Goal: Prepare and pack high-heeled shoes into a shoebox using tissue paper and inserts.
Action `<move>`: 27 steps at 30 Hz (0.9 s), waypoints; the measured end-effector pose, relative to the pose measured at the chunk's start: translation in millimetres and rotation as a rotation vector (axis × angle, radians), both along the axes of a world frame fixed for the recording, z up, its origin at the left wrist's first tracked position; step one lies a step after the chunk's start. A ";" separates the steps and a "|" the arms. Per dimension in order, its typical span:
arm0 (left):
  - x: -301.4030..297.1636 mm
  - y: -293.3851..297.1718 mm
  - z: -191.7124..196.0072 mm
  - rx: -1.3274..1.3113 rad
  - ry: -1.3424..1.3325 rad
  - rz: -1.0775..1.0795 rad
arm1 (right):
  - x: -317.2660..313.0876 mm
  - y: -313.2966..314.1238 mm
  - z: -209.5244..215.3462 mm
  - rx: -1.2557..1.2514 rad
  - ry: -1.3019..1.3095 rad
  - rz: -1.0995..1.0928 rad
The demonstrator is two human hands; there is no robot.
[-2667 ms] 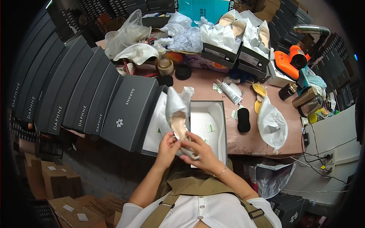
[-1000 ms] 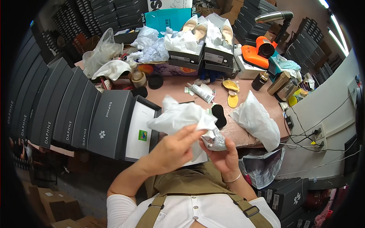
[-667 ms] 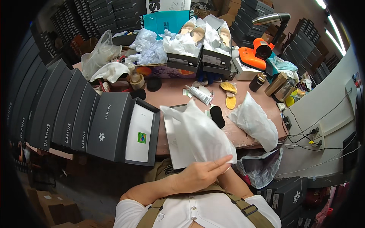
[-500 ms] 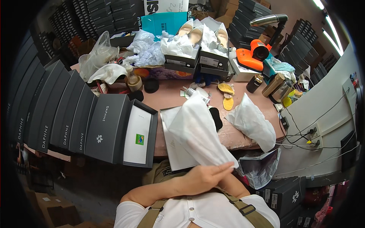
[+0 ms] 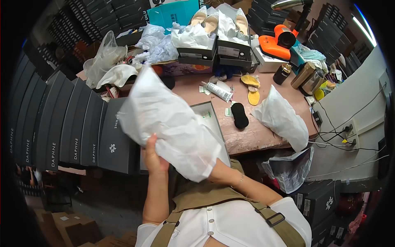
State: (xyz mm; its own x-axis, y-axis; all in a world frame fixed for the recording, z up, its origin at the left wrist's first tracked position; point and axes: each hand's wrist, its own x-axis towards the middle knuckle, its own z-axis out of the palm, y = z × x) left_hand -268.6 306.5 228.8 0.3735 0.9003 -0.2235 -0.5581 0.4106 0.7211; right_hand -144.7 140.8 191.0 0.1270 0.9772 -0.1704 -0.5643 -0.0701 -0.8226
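Two hands lift a large sheet of white tissue paper (image 5: 170, 125) up off the desk (image 5: 263, 136), close to the chest, so that it hangs open above the open shoe box (image 5: 207, 113). The left hand (image 5: 154, 158) grips the paper's lower edge, thumb up against the sheet and fingers curled behind it. The right hand (image 5: 220, 173) is mostly hidden behind the paper; whether its fingers are pinching or spread I cannot tell, though it seems to support the sheet from below. A row of dark shoe boxes (image 5: 61, 123) stands on end to the left. A white stuffed bag (image 5: 282, 119) and a black insole (image 5: 239, 115) lie on the desk to the right.
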 end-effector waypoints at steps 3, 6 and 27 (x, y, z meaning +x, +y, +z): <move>11.1 -8.2 20.5 0.333 0.085 0.128 | 0.0 -35.3 3.8 -0.046 0.584 0.158; 33.0 -80.9 -25.2 0.408 0.235 -0.135 | 9.3 -15.4 17.7 0.244 0.576 -0.323; 101.9 92.3 20.9 1.176 0.618 0.024 | 70.5 0.5 -16.2 -0.205 -0.924 -0.055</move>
State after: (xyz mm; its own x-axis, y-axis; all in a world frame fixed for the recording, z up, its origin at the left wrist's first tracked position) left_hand -166.7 398.8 249.7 0.4747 0.6777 0.5616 -0.0107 -0.6335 0.7736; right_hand -74.3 141.3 174.8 0.3426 0.9280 -0.1463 0.2978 -0.2550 -0.9200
